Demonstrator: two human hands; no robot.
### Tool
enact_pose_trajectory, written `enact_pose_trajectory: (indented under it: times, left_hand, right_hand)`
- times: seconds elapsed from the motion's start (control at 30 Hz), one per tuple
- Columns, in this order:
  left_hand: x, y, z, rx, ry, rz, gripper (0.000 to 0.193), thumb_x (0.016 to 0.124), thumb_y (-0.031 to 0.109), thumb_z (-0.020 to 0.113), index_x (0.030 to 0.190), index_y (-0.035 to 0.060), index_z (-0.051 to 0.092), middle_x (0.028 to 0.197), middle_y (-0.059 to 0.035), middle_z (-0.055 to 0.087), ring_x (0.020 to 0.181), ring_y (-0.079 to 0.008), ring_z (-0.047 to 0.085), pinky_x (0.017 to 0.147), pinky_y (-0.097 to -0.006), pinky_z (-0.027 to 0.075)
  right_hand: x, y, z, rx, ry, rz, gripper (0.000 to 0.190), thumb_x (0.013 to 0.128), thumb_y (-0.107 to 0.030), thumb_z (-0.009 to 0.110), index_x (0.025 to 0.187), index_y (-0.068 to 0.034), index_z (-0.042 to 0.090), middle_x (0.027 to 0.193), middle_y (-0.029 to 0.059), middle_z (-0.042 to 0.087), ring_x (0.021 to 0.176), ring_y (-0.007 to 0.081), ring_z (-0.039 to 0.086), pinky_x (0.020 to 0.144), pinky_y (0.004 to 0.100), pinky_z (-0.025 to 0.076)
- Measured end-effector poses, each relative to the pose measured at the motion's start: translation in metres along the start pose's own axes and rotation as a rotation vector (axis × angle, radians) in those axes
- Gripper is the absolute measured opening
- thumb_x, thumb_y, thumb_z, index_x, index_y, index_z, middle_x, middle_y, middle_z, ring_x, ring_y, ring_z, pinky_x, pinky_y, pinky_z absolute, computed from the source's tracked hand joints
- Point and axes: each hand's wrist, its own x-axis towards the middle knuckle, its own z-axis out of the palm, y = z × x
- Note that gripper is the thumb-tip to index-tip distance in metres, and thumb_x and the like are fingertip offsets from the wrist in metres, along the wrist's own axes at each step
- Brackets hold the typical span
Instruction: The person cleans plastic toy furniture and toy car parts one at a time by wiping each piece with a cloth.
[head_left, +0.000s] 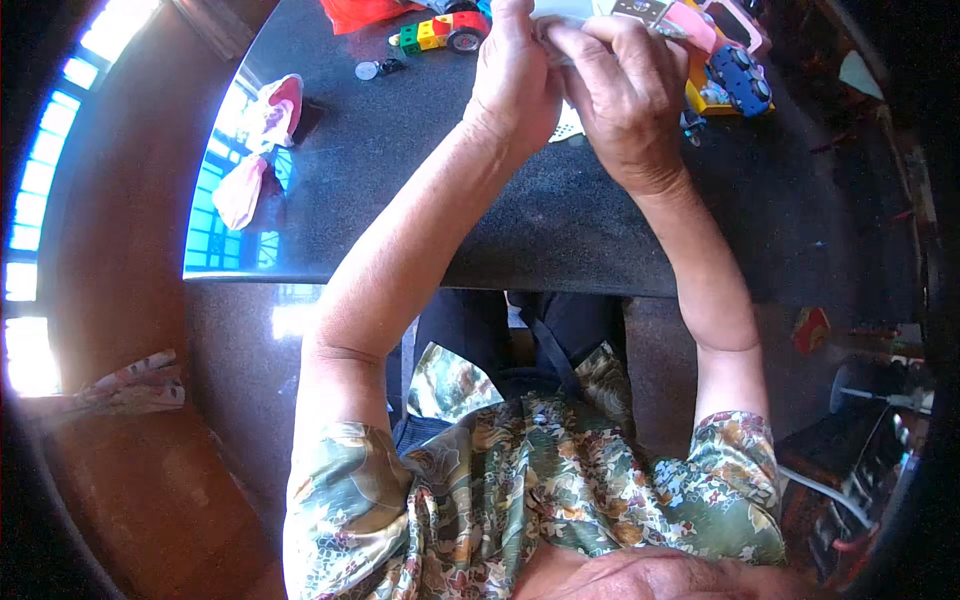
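Observation:
Both hands meet over the dark tabletop (420, 180) near the upper edge of the view. My left hand (517, 90) is upright with its thumb raised, closed around one side of a small, translucent greyish piece (553, 46), seemingly plastic. From the other side, the bent fingers of my right hand (630, 90) pinch the same piece, which they mostly cover. Part of a white item with dark dots (568, 126) shows on the table between my wrists. Left of my left hand lies a toy vehicle (439, 34) of green, yellow and red blocks with a black wheel.
A blue toy car (741, 79) rests upside down on a yellow tray (731, 109) at right, near pink plastic parts (694, 26). Small loose parts (375, 69) lie at left. Two crumpled pinkish wrappers (276, 112) (240, 191) sit near the left edge. Red material (364, 13) is at the top.

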Motion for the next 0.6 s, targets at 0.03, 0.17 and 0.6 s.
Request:
enact_pose_trajectory:
  times: [0.03,0.17,0.6]
  left_hand:
    - [-0.001,0.004,0.001,0.015,0.003,-0.027,0.054,0.098,0.045,0.027,0.124,0.0033,0.049,0.12,-0.0112,0.058,0.11,-0.0235,0.054,0.1,-0.0365,0.037]
    - [0.005,0.009,-0.005,-0.003,-0.058,-0.014,0.055,0.098,0.044,0.024,0.122,0.0015,0.05,0.116,-0.0118,0.06,0.107,-0.0239,0.056,0.098,-0.0368,0.04]
    - [0.019,0.023,-0.031,0.071,-0.232,0.016,0.06,0.076,0.018,0.071,0.128,0.0043,0.045,0.118,-0.0087,0.057,0.112,-0.0249,0.054,0.097,-0.0419,0.044]
  right_hand:
    - [-0.001,-0.002,0.002,-0.004,-0.017,0.012,0.032,0.074,-0.011,0.076,0.104,-0.013,0.067,0.096,0.0028,0.062,0.09,0.0188,0.059,0.076,0.0337,0.043]
    - [0.001,0.0,0.005,0.013,-0.044,-0.035,0.031,0.073,-0.012,0.076,0.103,-0.013,0.068,0.094,0.0018,0.062,0.088,0.0176,0.059,0.075,0.0338,0.042]
    - [-0.032,0.116,0.001,1.336,0.294,0.959,0.028,0.091,-0.01,0.055,0.118,-0.004,0.056,0.117,0.0089,0.058,0.108,0.0183,0.057,0.091,0.0303,0.048]
